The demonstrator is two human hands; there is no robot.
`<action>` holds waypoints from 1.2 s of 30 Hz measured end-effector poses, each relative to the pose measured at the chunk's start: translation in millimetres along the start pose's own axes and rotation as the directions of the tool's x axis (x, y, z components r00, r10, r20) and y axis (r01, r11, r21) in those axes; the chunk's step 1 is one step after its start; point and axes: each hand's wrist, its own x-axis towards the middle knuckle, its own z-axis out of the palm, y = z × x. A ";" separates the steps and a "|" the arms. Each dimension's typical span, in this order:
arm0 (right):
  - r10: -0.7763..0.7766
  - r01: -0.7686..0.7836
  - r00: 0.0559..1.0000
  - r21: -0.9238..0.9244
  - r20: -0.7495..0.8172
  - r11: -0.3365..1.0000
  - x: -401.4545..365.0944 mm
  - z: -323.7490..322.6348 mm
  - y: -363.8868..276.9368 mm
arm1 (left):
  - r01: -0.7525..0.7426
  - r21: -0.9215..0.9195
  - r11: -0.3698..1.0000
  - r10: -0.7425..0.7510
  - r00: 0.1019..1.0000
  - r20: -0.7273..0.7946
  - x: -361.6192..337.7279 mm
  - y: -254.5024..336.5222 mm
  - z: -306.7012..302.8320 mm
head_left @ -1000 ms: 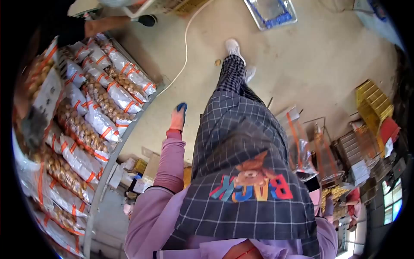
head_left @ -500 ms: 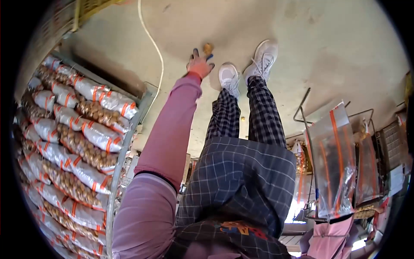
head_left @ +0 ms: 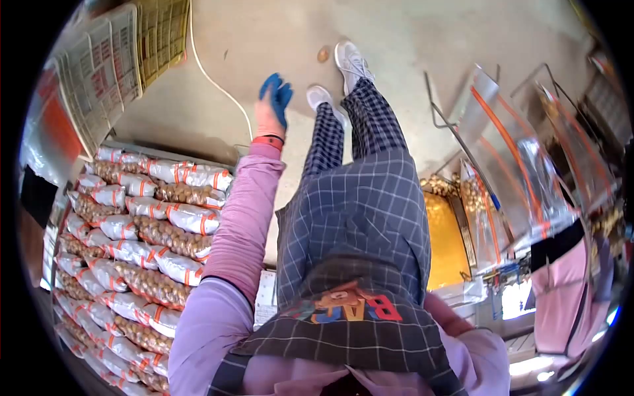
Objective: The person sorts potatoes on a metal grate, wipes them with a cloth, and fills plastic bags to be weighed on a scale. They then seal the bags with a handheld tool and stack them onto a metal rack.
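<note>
My left hand (head_left: 273, 107), with blue covering its fingers, is raised over the floor at the upper middle. Its fingers are loosely bent and apart, and nothing shows between them. A small brown round object (head_left: 323, 53) lies on the floor beside a light shoe (head_left: 352, 63), up and to the right of the hand. My right sleeve (head_left: 472, 346) shows at the lower right, but my right hand is out of sight.
Stacked clear bags with orange bands (head_left: 158, 287) hold brown round items at left. Crates (head_left: 109, 66) stand at upper left, near a white cable (head_left: 214, 82). Clear bags (head_left: 522, 168) hang on metal racks at right. Someone in pink (head_left: 561, 297) is at lower right.
My left hand has drawn back from beside the brown object, which is still on the floor. The view has shifted, showing more of the crates and my right sleeve.
</note>
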 end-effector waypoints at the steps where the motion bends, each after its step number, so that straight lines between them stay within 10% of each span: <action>1: -0.005 0.005 1.000 0.035 0.014 0.999 -2.1 4.6 7.5 | 0.009 0.037 0.999 -0.008 0.999 -0.042 -5.5 12.0 12.9; 4: 0.017 -0.025 0.998 0.124 0.063 0.992 -14.9 28.6 12.6 | -0.078 0.571 0.817 0.069 0.997 0.039 -8.5 31.1 36.6; 6: 0.055 -0.071 0.993 0.151 0.105 0.986 -12.8 48.4 13.0 | -0.262 0.870 0.417 0.148 0.964 0.219 10.0 23.4 55.1; 9: 0.117 -0.146 0.976 0.149 0.185 0.978 11.7 83.1 11.4 | -0.496 0.868 0.028 0.003 0.868 0.496 93.4 -51.1 58.5; 14: 0.251 -0.300 0.917 0.121 0.310 0.946 54.0 140.6 8.0 | -0.194 0.930 -0.312 -0.126 0.979 0.162 216.3 -218.9 61.6; 16: 0.277 -0.336 0.897 0.122 0.345 0.934 66.4 158.8 10.5 | -0.099 0.968 -0.230 0.204 0.968 0.147 234.5 -253.7 73.2; 19: 0.286 -0.367 0.869 0.138 0.404 0.920 64.6 185.1 16.6 | -0.155 0.933 -0.324 0.288 0.923 0.253 223.6 -238.5 76.9; 23: 0.241 -0.380 0.853 0.233 0.463 0.895 44.7 214.7 26.9 | -0.362 0.932 0.019 -0.194 0.913 0.359 209.1 -173.6 46.6; 30: 0.000 -0.302 0.881 0.561 0.474 0.771 20.9 307.1 60.6 | -0.091 0.908 0.410 -0.338 0.909 0.244 -13.7 -11.6 173.9; 32: -0.050 -0.094 0.980 0.666 0.195 0.740 43.7 359.3 74.0 | -0.113 0.880 0.461 -0.444 0.829 0.339 -66.2 12.9 215.4; 33: 0.216 -0.343 0.939 0.699 0.266 0.627 34.5 234.7 -0.1 | -0.093 0.878 0.470 -0.541 0.756 0.370 -87.2 18.6 232.7; 36: 0.284 -0.034 0.955 0.918 -0.087 0.394 58.5 162.4 -33.2 | -0.121 0.838 0.533 -0.595 0.651 0.472 -199.4 28.5 311.7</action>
